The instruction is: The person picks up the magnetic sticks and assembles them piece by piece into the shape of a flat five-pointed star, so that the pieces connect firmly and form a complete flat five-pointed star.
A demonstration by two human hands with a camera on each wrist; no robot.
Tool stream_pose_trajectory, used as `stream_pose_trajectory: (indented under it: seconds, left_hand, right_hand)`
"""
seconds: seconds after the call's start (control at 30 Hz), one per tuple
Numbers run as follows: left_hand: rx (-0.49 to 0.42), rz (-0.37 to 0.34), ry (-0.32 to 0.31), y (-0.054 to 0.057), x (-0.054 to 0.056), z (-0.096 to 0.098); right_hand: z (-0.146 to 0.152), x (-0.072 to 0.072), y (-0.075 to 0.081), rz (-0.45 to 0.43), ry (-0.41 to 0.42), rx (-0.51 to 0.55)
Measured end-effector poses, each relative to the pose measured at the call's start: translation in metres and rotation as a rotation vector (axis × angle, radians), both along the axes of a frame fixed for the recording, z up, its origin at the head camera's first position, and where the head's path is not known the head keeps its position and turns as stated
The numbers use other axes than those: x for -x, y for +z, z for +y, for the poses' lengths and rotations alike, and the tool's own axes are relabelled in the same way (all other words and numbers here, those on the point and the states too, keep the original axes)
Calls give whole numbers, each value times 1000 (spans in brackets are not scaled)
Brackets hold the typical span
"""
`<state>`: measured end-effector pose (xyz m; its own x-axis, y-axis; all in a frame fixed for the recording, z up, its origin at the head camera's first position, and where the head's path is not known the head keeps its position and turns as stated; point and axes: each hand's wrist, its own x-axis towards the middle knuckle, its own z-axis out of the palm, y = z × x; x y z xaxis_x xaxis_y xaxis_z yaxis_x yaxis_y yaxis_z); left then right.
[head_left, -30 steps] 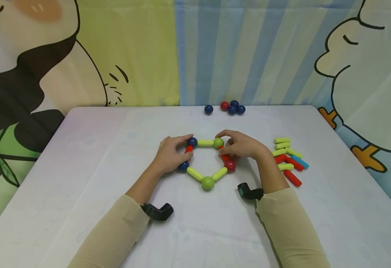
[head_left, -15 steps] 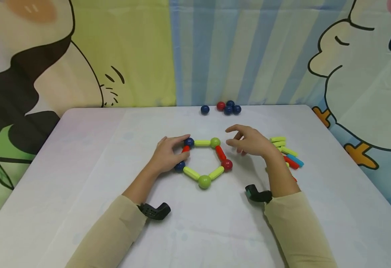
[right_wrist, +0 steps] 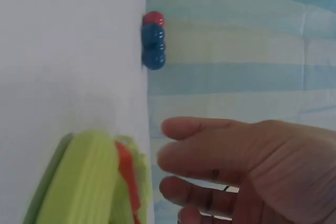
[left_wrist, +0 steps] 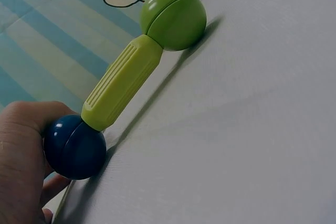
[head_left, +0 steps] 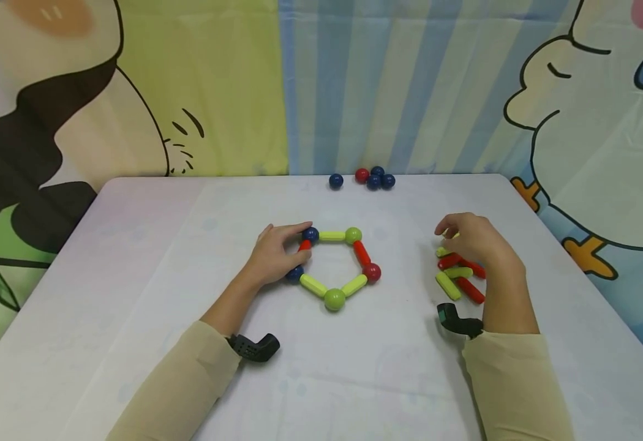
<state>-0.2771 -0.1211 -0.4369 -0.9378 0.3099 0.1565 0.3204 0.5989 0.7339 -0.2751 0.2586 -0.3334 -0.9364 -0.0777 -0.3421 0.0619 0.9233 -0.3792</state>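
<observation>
A ring of yellow-green and red rods (head_left: 313,286) joined by balls lies flat mid-table. My left hand (head_left: 270,257) holds its left side, index finger at the far blue ball (head_left: 310,234) and thumb over a red rod by the near blue ball (head_left: 294,274). The left wrist view shows that hand about a blue ball (left_wrist: 75,147), a yellow-green rod (left_wrist: 122,83) running from it to a green ball (left_wrist: 173,19). Over the loose rods (head_left: 458,272) at right hovers my right hand (head_left: 478,239). In the right wrist view its loosely bent fingers (right_wrist: 202,153) are apart from the rods (right_wrist: 81,182), holding nothing.
Several balls, blue and one red (head_left: 361,176), sit by the table's back edge in front of a printed cloth (head_left: 354,86). A black wrist camera (head_left: 255,348) sticks out from the left sleeve, another (head_left: 459,321) from the right.
My right hand has left the ring's green ball and moved right to above the loose rods. The left hand keeps its place on the ring.
</observation>
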Motion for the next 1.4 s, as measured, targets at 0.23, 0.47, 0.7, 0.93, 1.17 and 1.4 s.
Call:
stream_pose_trajectory:
  seconds: [0.23,0.47,0.7,0.93,1.17,1.4]
  left_hand:
    - [-5,1,-12,2,-1,1]
    - [-3,-6,-9,3,-3,2]
    - [-4,-6,-7,5,-4,2]
    - [3,-1,-3,5,-2,0]
    - [2,0,2,4,-1,0]
    - [8,0,-2,3,-2,-1]
  right_hand:
    - [7,4,-16,-48,-42,-19]
    - [6,7,-25,-18,-47,-18]
    - [3,9,-23,-11,-13,19]
    - [-10,11,-19,-3,37,54]
    - [-37,15,-21,87,108,29]
    - [-60,19,-32,151,172,123]
